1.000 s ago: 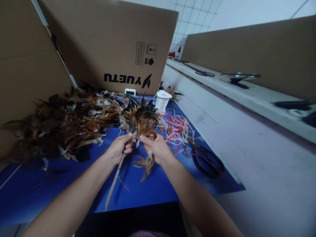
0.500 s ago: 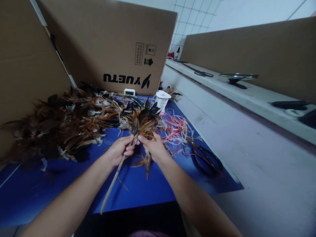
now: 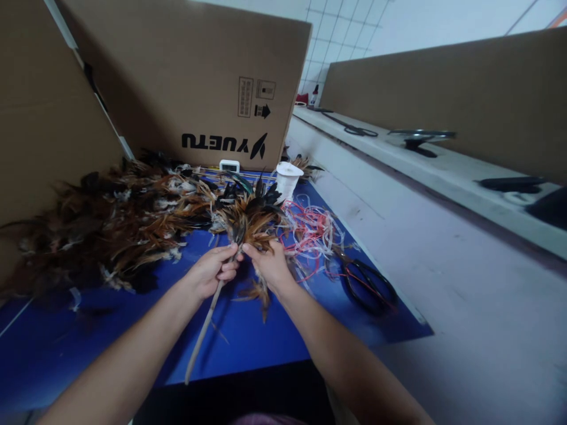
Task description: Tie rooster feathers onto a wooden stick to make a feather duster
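Note:
A thin stick slants down toward the table's front edge, with a bunch of brown and black feathers around its upper end. My left hand is closed around the stick just below the feathers. Beside it, my right hand pinches the base of the feathers, thumb near the left fingertips. Some brown feathers hang below my right hand. What lies between the fingertips is partly hidden.
A large pile of feathers covers the left of the blue table. Tangled red and white strips, black-handled scissors and a white spool lie at right. Cardboard stands behind, near a small white display.
The whole view has shifted slightly, so most things appear a little further left. The stick's lower end has swung slightly right. Both hands keep nearly the same hold.

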A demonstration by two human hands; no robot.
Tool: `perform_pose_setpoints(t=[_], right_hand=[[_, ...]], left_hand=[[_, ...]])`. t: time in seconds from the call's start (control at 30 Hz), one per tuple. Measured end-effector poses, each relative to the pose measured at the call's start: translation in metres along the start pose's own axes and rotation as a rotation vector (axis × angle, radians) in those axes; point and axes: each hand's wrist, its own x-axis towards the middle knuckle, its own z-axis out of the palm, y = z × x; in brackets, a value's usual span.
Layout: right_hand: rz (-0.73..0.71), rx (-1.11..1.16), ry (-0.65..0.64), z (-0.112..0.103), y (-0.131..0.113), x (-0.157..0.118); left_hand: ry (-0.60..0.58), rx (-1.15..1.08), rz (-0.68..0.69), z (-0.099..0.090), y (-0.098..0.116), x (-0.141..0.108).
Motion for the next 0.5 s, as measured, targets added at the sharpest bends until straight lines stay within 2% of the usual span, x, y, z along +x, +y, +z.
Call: perform_pose_setpoints(t=[0.1,0.3,0.5], right_hand=[[0.038,-0.015,0.026,0.001,-0.002,-0.001],[0.01,-0.067,0.025,-0.001,-0.01,-0.001],[0.2,0.089,0.013,-0.01,-0.025,-0.003]], left_hand=[[0.018,0.009,0.007,-0.001,0.0,0.001],[0.028,-0.002,0.021,-0.001,0.0,0.001],[0.049,-0.003,0.036,-0.002,0.003,0.001]])
